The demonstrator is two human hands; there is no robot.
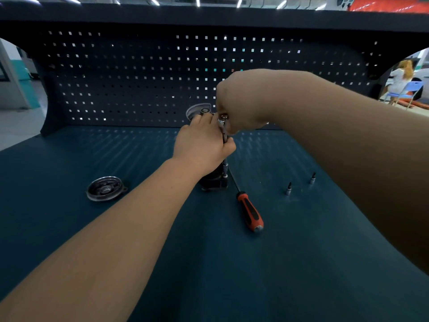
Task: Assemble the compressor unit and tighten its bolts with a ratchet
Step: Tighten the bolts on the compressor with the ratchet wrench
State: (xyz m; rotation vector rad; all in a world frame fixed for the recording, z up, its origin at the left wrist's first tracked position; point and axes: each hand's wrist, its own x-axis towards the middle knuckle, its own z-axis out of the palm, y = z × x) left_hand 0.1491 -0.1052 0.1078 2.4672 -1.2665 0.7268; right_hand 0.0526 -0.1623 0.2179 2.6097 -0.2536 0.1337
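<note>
Fingers [204, 123] of your left hand [202, 145] grip the compressor [213, 180], right hand [241, 105] clamps the ratchet [222, 119]; tilt it and it could slip off the bolt.

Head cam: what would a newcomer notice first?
Both bare arms meet mid-bench: the right hand grips the top of a ratchet standing upright, while the left hand holds the dark compressor beneath it. Just right of them an orange-and-black screwdriver lies on the blue bench. Two small bits stand further right, and a round metal cover lies off to the left.
</note>
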